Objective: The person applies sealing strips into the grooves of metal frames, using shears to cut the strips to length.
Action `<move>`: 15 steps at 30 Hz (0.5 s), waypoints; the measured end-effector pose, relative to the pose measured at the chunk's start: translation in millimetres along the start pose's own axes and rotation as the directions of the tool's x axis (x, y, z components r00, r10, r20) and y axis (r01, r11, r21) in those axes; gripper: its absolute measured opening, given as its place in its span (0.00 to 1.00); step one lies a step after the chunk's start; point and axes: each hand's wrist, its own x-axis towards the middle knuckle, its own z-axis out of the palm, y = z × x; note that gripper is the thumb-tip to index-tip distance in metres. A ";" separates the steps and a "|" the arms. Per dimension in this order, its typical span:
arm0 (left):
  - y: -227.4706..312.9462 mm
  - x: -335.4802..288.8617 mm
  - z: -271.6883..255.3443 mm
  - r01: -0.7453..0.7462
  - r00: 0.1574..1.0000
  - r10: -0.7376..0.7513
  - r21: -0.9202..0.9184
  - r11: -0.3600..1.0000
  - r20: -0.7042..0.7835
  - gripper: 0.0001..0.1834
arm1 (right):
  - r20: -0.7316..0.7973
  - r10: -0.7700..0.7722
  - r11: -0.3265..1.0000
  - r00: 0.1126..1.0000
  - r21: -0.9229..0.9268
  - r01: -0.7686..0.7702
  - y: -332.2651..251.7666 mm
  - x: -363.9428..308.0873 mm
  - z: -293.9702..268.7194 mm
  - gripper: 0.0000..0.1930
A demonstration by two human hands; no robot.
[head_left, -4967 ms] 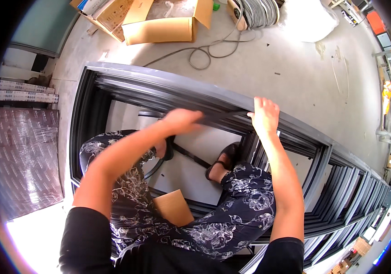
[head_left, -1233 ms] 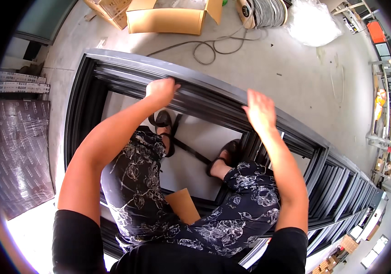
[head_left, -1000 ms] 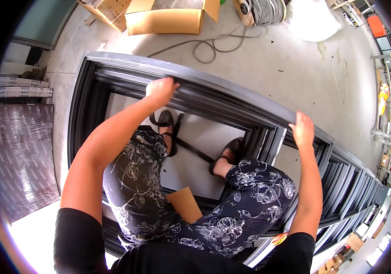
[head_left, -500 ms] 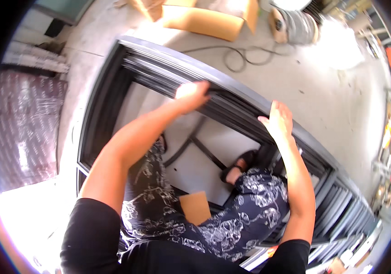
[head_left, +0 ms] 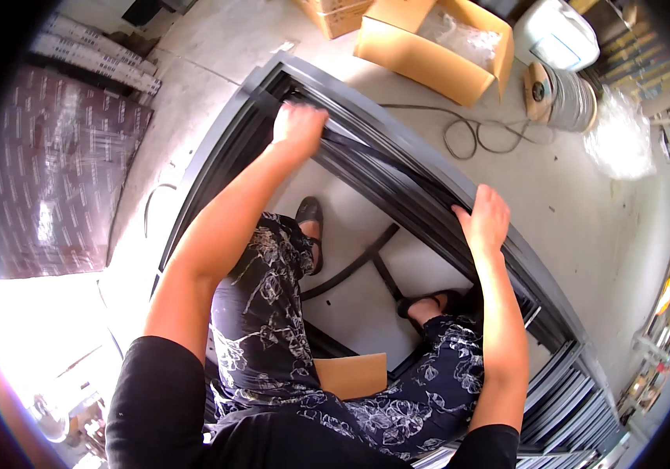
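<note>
A large dark grey metal frame (head_left: 315, 72) with grooved black inner sides surrounds my legs. Near its far left corner my left hand (head_left: 299, 129) is closed on a flat black strip (head_left: 378, 156), which looks like rubber seal. The strip slants from that hand along the far side toward my right hand. Farther right on that side my right hand (head_left: 485, 220) wraps over the frame's edge, fingers outside and thumb inside. Whether it also pinches the strip's other end is hidden.
Beyond the frame are an open cardboard box (head_left: 421, 59), a cable spool (head_left: 566, 98), clear plastic wrap (head_left: 620, 137) and a loose black cable (head_left: 460, 137). A wrapped brown panel stack (head_left: 61, 180) lies left. A cardboard piece (head_left: 353, 375) sits between my legs; several dark profiles (head_left: 569, 399) lie right.
My left hand has moved left along the far side to the corner, drawing out the black strip. My right hand stays on the frame's edge. The view has shifted.
</note>
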 end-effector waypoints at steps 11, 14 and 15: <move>-47.2 -2.9 27.1 0.106 0.766 -0.193 -0.175 0.979 -0.613 0.05 | 0.111 -0.101 0.995 0.989 0.025 0.099 -94.9 30.1 10.6 0.38; -48.6 -3.9 44.9 0.165 0.758 -0.305 -0.284 0.945 -0.576 0.05 | 0.068 -0.184 0.983 0.981 0.041 0.182 -126.7 50.5 13.7 0.29; -43.9 -1.5 46.9 0.209 0.744 -0.436 -0.445 0.871 -0.506 0.16 | 0.116 -0.174 0.984 0.978 0.046 0.169 -132.9 56.7 13.7 0.26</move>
